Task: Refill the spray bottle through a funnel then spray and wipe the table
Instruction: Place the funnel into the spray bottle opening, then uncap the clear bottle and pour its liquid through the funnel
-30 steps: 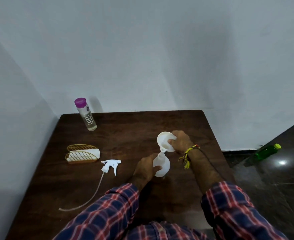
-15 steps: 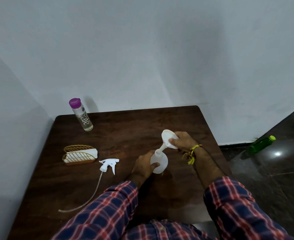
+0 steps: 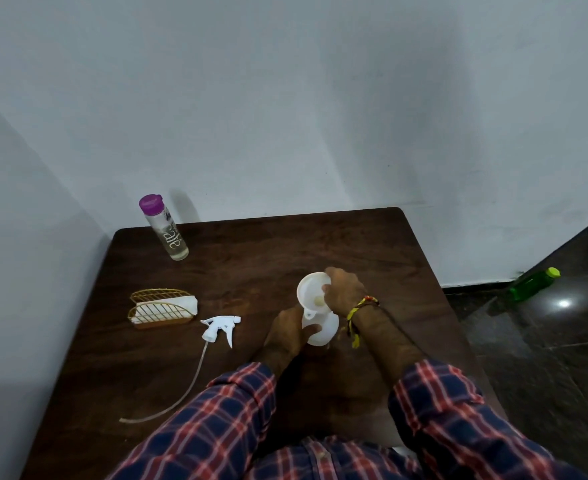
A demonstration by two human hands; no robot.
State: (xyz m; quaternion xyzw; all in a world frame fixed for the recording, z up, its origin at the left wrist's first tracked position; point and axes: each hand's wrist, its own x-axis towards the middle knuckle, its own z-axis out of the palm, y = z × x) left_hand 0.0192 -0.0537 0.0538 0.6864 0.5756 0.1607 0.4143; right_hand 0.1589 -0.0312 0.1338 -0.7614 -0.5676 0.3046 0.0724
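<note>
My left hand (image 3: 287, 332) grips the white spray bottle (image 3: 322, 332) standing mid-bench (image 3: 372, 244). My right hand (image 3: 344, 292) pinches the funnel (image 3: 311, 294) by its rim, spout down at the bottle's neck. The trigger head (image 3: 221, 329) lies off to the left, tube trailing toward me.

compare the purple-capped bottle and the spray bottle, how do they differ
The purple-capped bottle is clear, slim and closed with its cap; the spray bottle is white, squat and open, with a funnel in its neck. The purple-capped bottle stands untouched at the table's back left; the spray bottle is held by the left hand near the middle, while the right hand grips the funnel. Both rest on the table.
</note>
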